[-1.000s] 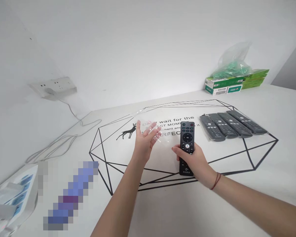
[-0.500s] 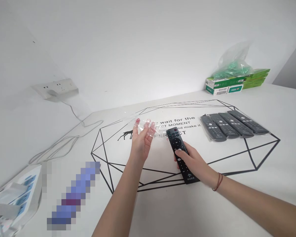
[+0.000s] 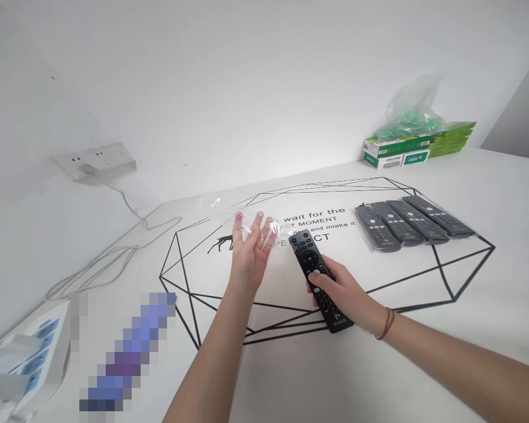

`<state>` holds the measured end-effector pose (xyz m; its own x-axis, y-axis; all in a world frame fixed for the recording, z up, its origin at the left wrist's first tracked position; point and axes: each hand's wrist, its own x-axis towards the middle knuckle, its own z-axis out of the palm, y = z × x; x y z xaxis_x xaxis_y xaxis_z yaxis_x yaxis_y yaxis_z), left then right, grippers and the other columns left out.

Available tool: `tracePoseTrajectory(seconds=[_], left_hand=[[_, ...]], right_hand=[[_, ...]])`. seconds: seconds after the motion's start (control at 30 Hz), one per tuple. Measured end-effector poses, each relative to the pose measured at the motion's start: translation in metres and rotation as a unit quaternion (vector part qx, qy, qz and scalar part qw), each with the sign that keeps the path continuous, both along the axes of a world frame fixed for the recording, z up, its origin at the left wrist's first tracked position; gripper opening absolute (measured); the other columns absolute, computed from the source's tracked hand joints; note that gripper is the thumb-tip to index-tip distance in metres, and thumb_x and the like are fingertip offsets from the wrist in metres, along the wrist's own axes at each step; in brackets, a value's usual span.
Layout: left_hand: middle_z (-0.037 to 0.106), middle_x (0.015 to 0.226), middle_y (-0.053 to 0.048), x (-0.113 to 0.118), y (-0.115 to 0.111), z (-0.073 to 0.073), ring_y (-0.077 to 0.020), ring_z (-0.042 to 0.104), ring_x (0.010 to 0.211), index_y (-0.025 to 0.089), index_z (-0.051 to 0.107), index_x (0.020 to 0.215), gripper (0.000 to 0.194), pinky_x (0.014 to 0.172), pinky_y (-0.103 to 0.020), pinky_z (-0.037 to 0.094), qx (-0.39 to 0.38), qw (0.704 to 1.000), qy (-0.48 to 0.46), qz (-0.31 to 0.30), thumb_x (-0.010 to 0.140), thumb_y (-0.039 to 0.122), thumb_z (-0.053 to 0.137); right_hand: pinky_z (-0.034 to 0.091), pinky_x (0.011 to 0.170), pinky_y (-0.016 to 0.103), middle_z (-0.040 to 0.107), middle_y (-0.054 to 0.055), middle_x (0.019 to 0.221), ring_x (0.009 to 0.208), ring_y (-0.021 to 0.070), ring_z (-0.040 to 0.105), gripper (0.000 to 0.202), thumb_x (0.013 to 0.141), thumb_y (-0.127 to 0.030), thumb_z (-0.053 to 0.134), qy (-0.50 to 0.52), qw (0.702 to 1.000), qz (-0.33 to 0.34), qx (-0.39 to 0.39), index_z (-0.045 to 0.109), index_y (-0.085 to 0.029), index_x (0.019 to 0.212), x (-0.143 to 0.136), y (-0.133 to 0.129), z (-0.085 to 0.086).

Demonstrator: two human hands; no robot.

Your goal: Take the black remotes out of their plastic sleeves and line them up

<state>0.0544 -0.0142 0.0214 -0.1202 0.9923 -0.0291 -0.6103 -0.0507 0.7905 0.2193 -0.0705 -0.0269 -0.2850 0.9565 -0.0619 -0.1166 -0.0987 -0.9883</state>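
Note:
My right hand (image 3: 335, 288) is closed around a black remote control (image 3: 320, 288), with the thumb lying across its buttons. The remote is tilted, its top end towards my left hand (image 3: 249, 252). That hand is palm up with its fingers stretched and spread. A clear plastic bag (image 3: 280, 230) lies over or around these fingertips and reaches to the top end of the remote; its exact edges are hard to make out.
Several grey-looking wrapped remotes (image 3: 401, 224) lie in a row at right. Green and white boxes (image 3: 397, 154) carry a clear bag with green contents (image 3: 409, 120) at the back. At left are a power strip (image 3: 39, 358), cables (image 3: 110, 258), a wall socket (image 3: 99, 161) and a blurred-out bluish object (image 3: 130, 352).
My left fingers have spread further apart in the clear plastic. The remote has shifted slightly left and down in view, with the whole scene moving a little left too.

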Motion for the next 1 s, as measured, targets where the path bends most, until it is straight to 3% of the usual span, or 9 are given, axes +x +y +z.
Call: tracePoseTrajectory(seconds=[0.3, 0.67, 1.0], left_hand=[[0.057, 0.132, -0.002, 0.003, -0.002, 0.002, -0.0146, 0.059, 0.115, 0.042, 0.023, 0.142, 0.071, 0.098, -0.030, 0.048, 0.000, 1.000, -0.007, 0.014, 0.087, 0.010, 0.056], [0.057, 0.131, -0.002, 0.005, -0.004, 0.001, -0.0138, 0.060, 0.112, 0.042, 0.023, 0.141, 0.071, 0.096, -0.029, 0.049, 0.010, 1.000, 0.007, -0.005, 0.087, 0.013, 0.058], [0.057, 0.131, -0.009, 0.009, -0.009, -0.009, -0.0203, 0.062, 0.110, 0.032, 0.037, 0.137, 0.066, 0.086, -0.030, 0.054, 0.026, 0.982, 0.121, -0.142, 0.080, 0.022, 0.068]], right_hand=[[0.044, 0.047, 0.025, 0.056, -0.004, 0.067, 0.049, 0.0112, 0.056, 0.015, 0.081, -0.034, 0.052, 0.011, 1.000, -0.014, 0.000, 0.047, -0.020, 0.080, 0.000, 0.000, -0.003], [0.044, 0.049, 0.026, 0.057, -0.003, 0.068, 0.052, 0.0121, 0.056, 0.020, 0.081, -0.038, 0.056, -0.010, 1.000, 0.022, 0.000, 0.048, -0.020, 0.080, 0.000, 0.001, 0.001], [0.041, 0.052, 0.026, 0.060, -0.001, 0.072, 0.055, 0.0121, 0.055, 0.023, 0.083, -0.040, 0.058, -0.018, 0.999, 0.046, 0.018, 0.049, -0.019, 0.079, 0.002, 0.000, 0.002]])
